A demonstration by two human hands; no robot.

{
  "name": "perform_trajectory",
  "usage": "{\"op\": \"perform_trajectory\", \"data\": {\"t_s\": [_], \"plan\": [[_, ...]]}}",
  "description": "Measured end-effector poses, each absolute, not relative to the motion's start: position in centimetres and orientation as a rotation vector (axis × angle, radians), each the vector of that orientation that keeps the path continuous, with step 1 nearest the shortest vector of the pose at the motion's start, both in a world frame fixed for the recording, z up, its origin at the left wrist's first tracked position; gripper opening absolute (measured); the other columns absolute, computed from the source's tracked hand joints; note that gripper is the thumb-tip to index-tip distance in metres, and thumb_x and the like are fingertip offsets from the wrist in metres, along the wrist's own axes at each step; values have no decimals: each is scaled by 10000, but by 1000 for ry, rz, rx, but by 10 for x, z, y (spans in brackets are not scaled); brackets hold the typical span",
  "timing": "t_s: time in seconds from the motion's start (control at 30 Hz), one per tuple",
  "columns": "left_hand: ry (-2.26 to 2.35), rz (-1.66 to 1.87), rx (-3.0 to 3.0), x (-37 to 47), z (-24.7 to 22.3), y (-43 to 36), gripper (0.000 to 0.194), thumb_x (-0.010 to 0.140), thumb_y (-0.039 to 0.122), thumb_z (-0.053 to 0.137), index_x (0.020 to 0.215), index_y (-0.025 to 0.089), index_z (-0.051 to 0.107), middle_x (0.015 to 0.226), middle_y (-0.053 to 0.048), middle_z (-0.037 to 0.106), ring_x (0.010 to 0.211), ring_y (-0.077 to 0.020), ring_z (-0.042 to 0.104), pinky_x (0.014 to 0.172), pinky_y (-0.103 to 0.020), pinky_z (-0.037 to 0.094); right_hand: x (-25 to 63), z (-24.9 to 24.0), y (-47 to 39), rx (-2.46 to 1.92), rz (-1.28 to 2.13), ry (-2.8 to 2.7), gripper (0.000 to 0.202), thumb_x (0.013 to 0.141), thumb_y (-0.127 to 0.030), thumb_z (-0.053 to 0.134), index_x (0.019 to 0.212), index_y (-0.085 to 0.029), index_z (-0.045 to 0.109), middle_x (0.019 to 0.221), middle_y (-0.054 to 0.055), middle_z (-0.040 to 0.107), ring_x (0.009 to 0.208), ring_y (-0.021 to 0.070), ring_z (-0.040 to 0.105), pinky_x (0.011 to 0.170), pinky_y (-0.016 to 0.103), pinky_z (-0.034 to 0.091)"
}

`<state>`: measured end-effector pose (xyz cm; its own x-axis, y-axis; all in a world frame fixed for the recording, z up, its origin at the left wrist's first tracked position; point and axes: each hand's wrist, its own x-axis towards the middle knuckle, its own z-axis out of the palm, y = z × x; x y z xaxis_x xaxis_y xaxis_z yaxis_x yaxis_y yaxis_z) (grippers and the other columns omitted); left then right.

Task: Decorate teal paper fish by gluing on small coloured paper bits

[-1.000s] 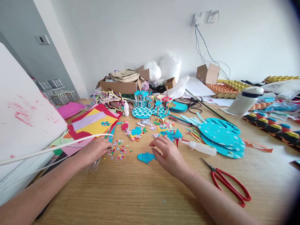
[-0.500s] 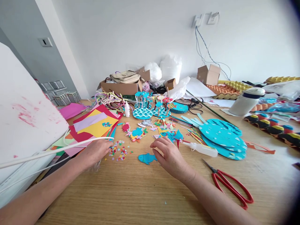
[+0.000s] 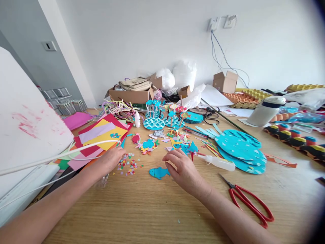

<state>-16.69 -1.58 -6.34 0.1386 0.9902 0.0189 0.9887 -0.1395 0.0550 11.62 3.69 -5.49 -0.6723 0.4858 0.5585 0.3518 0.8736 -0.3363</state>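
Note:
A blue paper fish [image 3: 158,173] lies flat on the wooden table. My right hand [image 3: 184,171] rests by its tail, fingers loosely bent and apart, with nothing seen in them; whether a fingertip touches the tail is unclear. At the left edge of a scatter of small round paper dots [image 3: 130,163] is my left hand [image 3: 113,161]. Its fingers are bent together, and what they may hold is hidden. A clear plastic container [image 3: 103,181] shows partly below the left wrist. Other paper sea-animal cutouts [image 3: 148,145] lie beyond the dots.
Red-handled scissors [image 3: 250,203] lie at right, near a white glue bottle [image 3: 219,162] and blue paper discs [image 3: 241,145]. Coloured paper sheets [image 3: 101,132] are stacked at left, crossed by a white cable [image 3: 76,151]. Blue wavy-based models [image 3: 154,123] stand behind.
My left hand has shifted slightly, its fingers now a little farther right and higher by the dots. The right hand and the fish stay almost in place.

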Motion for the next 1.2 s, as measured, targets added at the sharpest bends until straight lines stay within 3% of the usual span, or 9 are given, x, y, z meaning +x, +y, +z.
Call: {"op": "perform_trajectory", "data": {"t_s": [0.2, 0.43, 0.73, 1.07, 1.2], "plan": [[2028, 2, 2342, -170, -65, -5, 194, 776, 95, 427, 797, 185, 597, 828, -52, 620, 815, -191, 570, 706, -277, 425, 118, -54, 37, -605, 269, -2382, 156, 803, -90, 437, 793, -166, 574, 778, 58, 597, 770, 178, 497, 724, 323, 404], [1956, -55, 2367, -165, -58, -8, 188, 788, 96, 428, 823, 175, 595, 874, -64, 622, 837, -200, 563, 715, -281, 405, 119, -55, 37, -612, 278, -2388, 155, 805, -94, 438, 794, -162, 576, 784, 58, 598, 768, 180, 490, 710, 315, 405], [1709, -91, 2433, -139, -49, -23, 152, 801, 134, 468, 770, 213, 594, 792, 2, 600, 734, -145, 559, 626, -214, 376, 118, -55, 36, -617, 273, -2396, 160, 812, -103, 435, 794, -163, 582, 790, 61, 597, 776, 177, 491, 720, 313, 404], [1828, -175, 2376, -165, -39, -28, 243, 762, 49, 378, 736, 184, 579, 762, -32, 593, 713, -178, 549, 622, -266, 389, 118, -55, 37, -615, 269, -2398, 162, 806, -95, 437, 788, -166, 581, 780, 63, 603, 776, 179, 498, 714, 316, 413], [1794, -232, 2358, -173, -41, -35, 221, 698, 29, 454, 718, 195, 599, 779, -21, 609, 759, -174, 556, 672, -267, 398, 118, -55, 37, -620, 282, -2411, 164, 807, -95, 436, 792, -166, 583, 785, 63, 602, 783, 181, 500, 718, 319, 413]]}}
